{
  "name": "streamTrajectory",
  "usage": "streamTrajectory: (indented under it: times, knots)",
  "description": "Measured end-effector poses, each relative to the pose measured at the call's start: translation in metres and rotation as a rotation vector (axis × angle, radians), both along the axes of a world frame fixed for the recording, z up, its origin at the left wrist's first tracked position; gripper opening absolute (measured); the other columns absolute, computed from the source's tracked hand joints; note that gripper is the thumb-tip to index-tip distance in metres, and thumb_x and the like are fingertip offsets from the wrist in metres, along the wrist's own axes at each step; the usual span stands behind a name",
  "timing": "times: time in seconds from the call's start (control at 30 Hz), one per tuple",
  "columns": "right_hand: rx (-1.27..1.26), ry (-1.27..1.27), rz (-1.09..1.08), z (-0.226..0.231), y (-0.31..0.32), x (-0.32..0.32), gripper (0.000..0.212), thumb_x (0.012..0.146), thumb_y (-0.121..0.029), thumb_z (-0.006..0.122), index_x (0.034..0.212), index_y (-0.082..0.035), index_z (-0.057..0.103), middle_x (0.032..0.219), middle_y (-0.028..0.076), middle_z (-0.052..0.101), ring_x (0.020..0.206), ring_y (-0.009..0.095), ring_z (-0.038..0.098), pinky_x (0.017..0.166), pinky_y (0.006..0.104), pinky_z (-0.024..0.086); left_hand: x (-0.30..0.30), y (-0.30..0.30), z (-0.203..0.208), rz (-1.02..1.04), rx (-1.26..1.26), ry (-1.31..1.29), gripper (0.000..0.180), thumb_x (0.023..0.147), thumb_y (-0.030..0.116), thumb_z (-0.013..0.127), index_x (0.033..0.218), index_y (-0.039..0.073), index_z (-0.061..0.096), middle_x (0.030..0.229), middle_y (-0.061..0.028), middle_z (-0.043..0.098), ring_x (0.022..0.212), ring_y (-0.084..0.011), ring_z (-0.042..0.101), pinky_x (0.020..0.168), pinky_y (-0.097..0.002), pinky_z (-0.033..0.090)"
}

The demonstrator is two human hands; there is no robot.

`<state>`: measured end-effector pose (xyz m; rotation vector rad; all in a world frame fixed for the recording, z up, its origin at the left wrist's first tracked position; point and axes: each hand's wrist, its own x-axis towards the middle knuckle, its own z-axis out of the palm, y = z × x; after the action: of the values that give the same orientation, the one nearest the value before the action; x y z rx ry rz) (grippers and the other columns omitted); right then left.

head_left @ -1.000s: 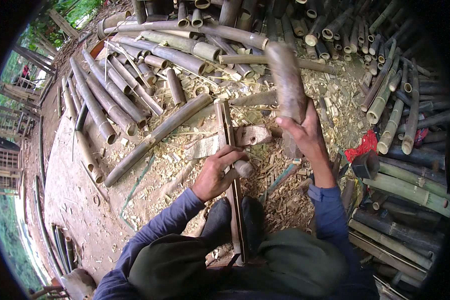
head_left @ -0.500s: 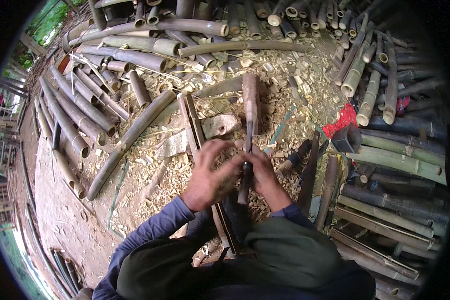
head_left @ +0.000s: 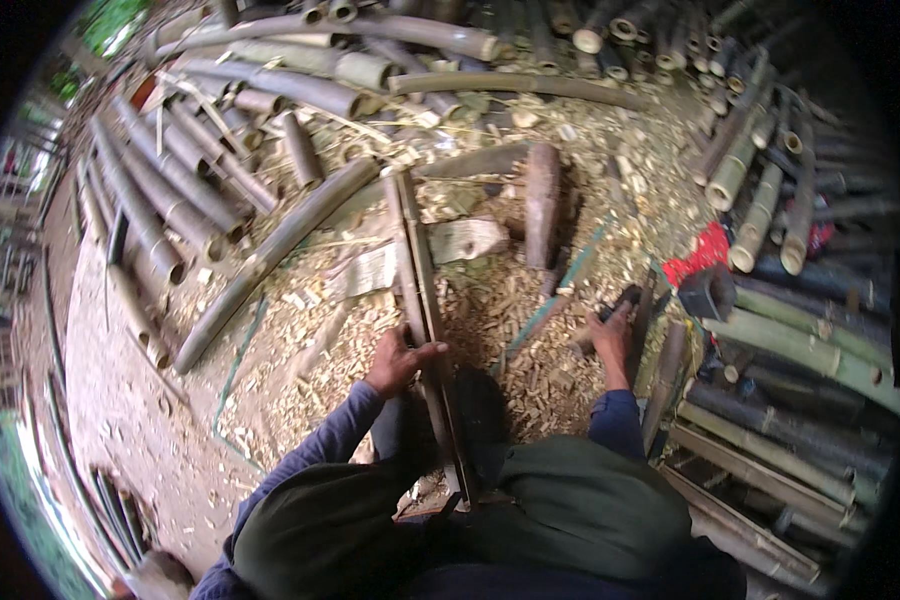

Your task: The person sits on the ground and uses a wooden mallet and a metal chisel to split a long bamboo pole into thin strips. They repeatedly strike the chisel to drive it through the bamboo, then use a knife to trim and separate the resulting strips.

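Note:
My left hand (head_left: 396,362) is closed on a long split bamboo piece (head_left: 417,290), its thumb lying across the top. The bamboo slants from between my knees away over the wood chips, with a dark groove along it. Farther right, my right hand (head_left: 613,338) has its fingers around a dark-wrapped tool (head_left: 629,296) low among the chips; a tan end shows beside the hand, and its kind is not clear. A thick wooden club (head_left: 543,205) lies ahead, between the two hands. Beneath the bamboo's far part is a pale wooden block (head_left: 465,240).
Bamboo poles (head_left: 270,262) lie in heaps at the far left and back. More stacked bamboo (head_left: 800,350) fills the right side, near a red cloth (head_left: 698,254) and a dark square container (head_left: 707,293). Chips (head_left: 515,320) cover the ground.
My right hand has left the long dark tool it held at the middle and moved right to the dark-wrapped tool. My left hand has come down and closed on the bamboo.

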<state>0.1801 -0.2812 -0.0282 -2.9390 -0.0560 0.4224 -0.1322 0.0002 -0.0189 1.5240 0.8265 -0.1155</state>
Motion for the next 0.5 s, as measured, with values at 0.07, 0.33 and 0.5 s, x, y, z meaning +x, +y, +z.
streamTrajectory:
  times: [0.07, 0.33, 0.5]
  knots:
    - [0.153, -0.206, -0.1, -0.025, -0.023, 0.018, 0.071, 0.088, -0.04, 0.069, 0.139, 0.006, 0.051, 0.131, 0.032, 0.063, 0.119, 0.041, 0.064, 0.103, 0.0465, 0.048, 0.004, -0.005, 0.004, 0.031, -0.071, -0.136, 0.045, 0.088, 0.029, 0.083, 0.116, -0.003, 0.069, 0.096, -0.0084, 0.075, 0.087, -0.0141, 0.069, 0.08, -0.0332, 0.056]
    - [1.23, 0.559, 0.004, 0.14, 0.112, -0.072, 0.058, 0.094, -0.032, 0.068, 0.14, -0.003, 0.051, 0.085, 0.01, 0.063, 0.052, 0.015, 0.063, 0.039, 0.0291, 0.052, -0.019, -0.004, -0.006, -0.013, 0.08, 0.038, 0.053, 0.084, 0.036, 0.086, 0.115, -0.003, 0.069, 0.098, -0.0124, 0.076, 0.089, -0.0184, 0.071, 0.083, -0.0358, 0.057]
    - [0.984, 0.985, 0.413, 0.17, 0.169, -0.11, 0.055, 0.097, -0.031, 0.065, 0.139, -0.001, 0.048, 0.082, 0.006, 0.057, 0.052, 0.014, 0.061, 0.041, 0.0288, 0.052, -0.009, -0.01, -0.004, -0.01, 0.092, 0.024, 0.054, 0.084, 0.038, 0.086, 0.113, -0.004, 0.068, 0.096, -0.0145, 0.075, 0.087, -0.0202, 0.072, 0.079, -0.037, 0.057]
